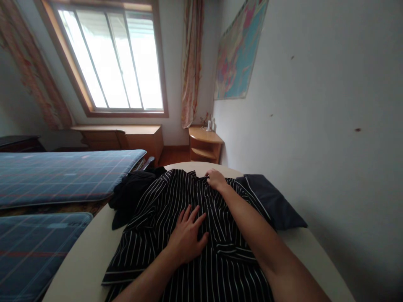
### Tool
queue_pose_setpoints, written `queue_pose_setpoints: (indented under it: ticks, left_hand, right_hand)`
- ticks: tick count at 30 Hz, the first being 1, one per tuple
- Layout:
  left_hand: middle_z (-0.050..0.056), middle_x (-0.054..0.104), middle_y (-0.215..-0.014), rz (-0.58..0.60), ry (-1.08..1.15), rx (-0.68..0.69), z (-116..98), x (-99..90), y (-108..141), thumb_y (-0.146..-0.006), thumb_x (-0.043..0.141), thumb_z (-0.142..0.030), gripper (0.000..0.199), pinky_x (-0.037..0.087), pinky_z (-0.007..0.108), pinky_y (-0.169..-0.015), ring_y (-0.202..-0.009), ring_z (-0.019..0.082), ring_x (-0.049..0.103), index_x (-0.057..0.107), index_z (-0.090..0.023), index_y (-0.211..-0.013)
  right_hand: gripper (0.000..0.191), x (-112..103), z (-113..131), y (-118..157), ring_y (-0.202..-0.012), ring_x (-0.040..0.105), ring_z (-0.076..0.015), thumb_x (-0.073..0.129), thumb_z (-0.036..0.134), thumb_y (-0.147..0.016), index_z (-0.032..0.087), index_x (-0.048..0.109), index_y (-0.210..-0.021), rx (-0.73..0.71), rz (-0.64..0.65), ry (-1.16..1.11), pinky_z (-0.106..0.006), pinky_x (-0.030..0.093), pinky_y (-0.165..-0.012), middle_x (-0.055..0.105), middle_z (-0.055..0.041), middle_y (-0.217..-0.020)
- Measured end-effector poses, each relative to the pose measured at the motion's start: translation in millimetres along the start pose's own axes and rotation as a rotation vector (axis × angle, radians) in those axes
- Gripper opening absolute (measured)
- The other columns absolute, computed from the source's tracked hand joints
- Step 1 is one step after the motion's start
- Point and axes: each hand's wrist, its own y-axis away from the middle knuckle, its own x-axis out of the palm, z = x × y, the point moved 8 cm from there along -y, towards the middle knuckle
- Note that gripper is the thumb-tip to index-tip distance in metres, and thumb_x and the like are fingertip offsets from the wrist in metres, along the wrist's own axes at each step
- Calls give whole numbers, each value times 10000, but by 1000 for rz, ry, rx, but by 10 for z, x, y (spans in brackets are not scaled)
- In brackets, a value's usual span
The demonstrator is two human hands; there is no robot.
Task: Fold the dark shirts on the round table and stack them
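Observation:
A black shirt with white stripes [163, 209] lies spread over a round cream table [82, 251], its collar end toward the far edge. My left hand [189, 237] rests flat on the middle of the shirt with its fingers spread. Near the collar, my right hand [216, 179] has its fingers bent together on the cloth at the shirt's far edge. Dark folded cloth [273, 201] sits on the right of the table, partly beneath the shirt. A black bundle of clothing [130, 191] is at the left edge.
Two blue plaid mattresses [69, 174] stand left of the table. Beyond are a wooden desk [141, 130], a chair [103, 138] and a corner shelf [204, 135] with small bottles. A white wall [315, 105] with a map [239, 54] runs along the right.

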Motion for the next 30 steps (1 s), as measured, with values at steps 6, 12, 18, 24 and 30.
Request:
queue_pose_setpoints:
  ticks: [6, 12, 18, 24, 30]
  left_hand:
    - [65, 238, -1630, -47, 7, -27, 26, -12, -2, -917, 490, -461, 632, 198, 543, -1205, -1506, 325, 156, 373, -264, -1506]
    - [86, 291, -1607, -81, 10, -48, 41, -24, -3, -947, 452, -463, 605, 198, 513, -1212, -1489, 303, 222, 370, -229, -1499]
    - [87, 332, -1587, -98, -1, -36, 45, -20, 3, -945, 460, -462, 601, 210, 505, -1212, -1485, 296, 234, 388, -222, -1491]
    - [89, 382, -1561, -142, 15, -18, 46, -29, 6, -935, 489, -427, 580, 240, 530, -1197, -1467, 310, 275, 415, -222, -1473]
    - [89, 440, -1521, -206, 32, -30, 33, -128, 1, -949, 474, -427, 524, 285, 520, -1179, -1424, 306, 351, 482, -214, -1428]
  right_hand:
    - [219, -444, 214, 418, -1170, 506, -254, 490, 205, -939, 169, 654, -1079, -307, -290, 104, -357, 356, -1024, 655, -124, -1136]
    - [353, -153, 124, 562, -938, 660, -221, 383, 400, -1014, 201, 671, -1061, -221, -33, 47, -316, 427, -878, 728, -85, -972]
    - [405, -147, -50, 428, -1072, 640, -222, 496, 378, -958, 209, 576, -1317, 34, -168, -28, -309, 474, -887, 604, -114, -1311]
    - [282, -43, -158, 204, -1027, 667, -257, 498, 300, -936, 203, 723, -1076, 211, -100, -64, -345, 485, -888, 716, -123, -1077]
    - [461, -123, -256, -15, -1167, 604, -216, 321, 214, -989, 169, 500, -1413, 252, -258, -236, -325, 437, -1002, 641, -118, -1292]
